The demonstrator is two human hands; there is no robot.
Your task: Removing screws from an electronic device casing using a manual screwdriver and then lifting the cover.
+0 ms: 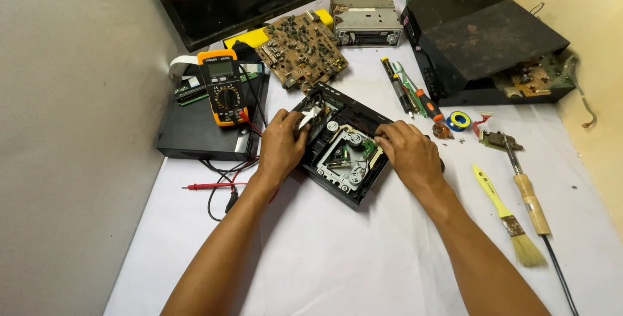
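Observation:
An opened black disc drive mechanism lies on the white table, its metal parts and small gears exposed. My left hand grips the drive's left edge, fingers curled near a white part. On the drive's right edge rests my right hand, with the fingertips on the mechanism near a small green board. Both forearms reach in from the bottom of the view.
An orange multimeter sits on a black box at left, its red probe on the table. A brown circuit board, screwdrivers, blue tape roll, brush, soldering iron and black casing surround the drive.

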